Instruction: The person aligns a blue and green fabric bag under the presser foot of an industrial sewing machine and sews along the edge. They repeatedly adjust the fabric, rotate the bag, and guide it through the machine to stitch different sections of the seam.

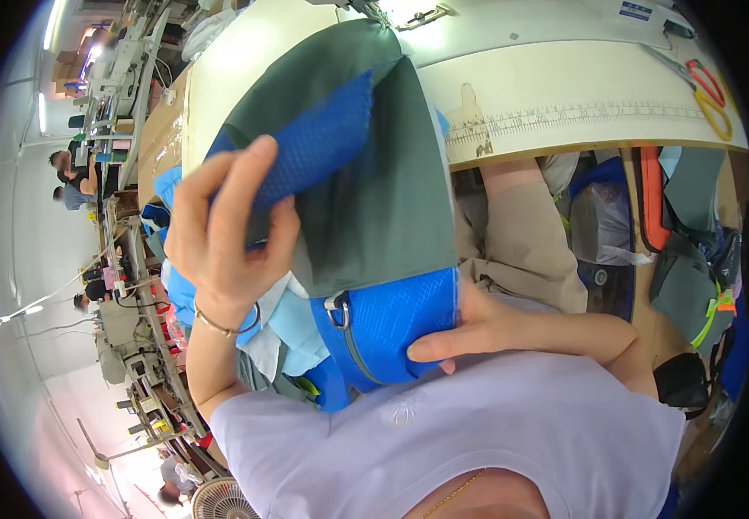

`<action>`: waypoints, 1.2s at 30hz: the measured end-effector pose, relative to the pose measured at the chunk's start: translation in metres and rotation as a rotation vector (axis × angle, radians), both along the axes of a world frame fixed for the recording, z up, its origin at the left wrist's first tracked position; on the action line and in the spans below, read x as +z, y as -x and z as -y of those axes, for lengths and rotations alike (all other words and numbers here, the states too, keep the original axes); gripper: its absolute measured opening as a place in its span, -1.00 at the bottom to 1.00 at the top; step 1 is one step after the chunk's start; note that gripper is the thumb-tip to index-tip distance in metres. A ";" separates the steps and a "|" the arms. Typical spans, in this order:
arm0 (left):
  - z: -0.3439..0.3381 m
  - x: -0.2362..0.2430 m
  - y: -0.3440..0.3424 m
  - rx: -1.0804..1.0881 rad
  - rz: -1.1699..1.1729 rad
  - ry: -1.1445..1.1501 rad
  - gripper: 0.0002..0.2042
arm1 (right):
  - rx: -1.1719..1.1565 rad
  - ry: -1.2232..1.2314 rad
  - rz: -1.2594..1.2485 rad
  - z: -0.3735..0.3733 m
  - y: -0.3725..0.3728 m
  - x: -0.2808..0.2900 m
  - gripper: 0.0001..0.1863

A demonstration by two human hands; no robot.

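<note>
A dark grey-green fabric panel (374,208) with a blue textured section (400,316) at its near end lies across the table edge and hangs toward my lap. A metal ring on a dark strap (338,310) is attached to the blue section. My left hand (231,221), with a bracelet at the wrist, pinches the end of a blue textured fabric strip (322,143), lifted over the panel. The strip's far end meets the panel below the sewing machine (366,9). My right hand (461,329) grips the blue section's right edge, thumb on top and the other fingers mostly hidden beneath.
Scissors (703,91) with red and yellow handles lie on the pale table at the right, beyond a printed ruler scale (582,114). Light blue fabric pieces (292,329) are bunched under the panel. More fabric parts (690,268) hang at the right. Other people work at machines far left.
</note>
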State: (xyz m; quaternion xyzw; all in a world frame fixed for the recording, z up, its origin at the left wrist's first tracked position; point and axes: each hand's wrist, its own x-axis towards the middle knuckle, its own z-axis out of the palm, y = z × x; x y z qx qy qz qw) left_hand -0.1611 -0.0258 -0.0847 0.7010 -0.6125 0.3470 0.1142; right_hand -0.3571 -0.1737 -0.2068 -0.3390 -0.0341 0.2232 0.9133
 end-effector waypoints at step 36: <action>-0.123 -0.123 -0.067 -0.675 -2.452 0.403 -0.41 | -0.132 -0.135 -0.660 -0.046 -0.016 -0.091 -0.73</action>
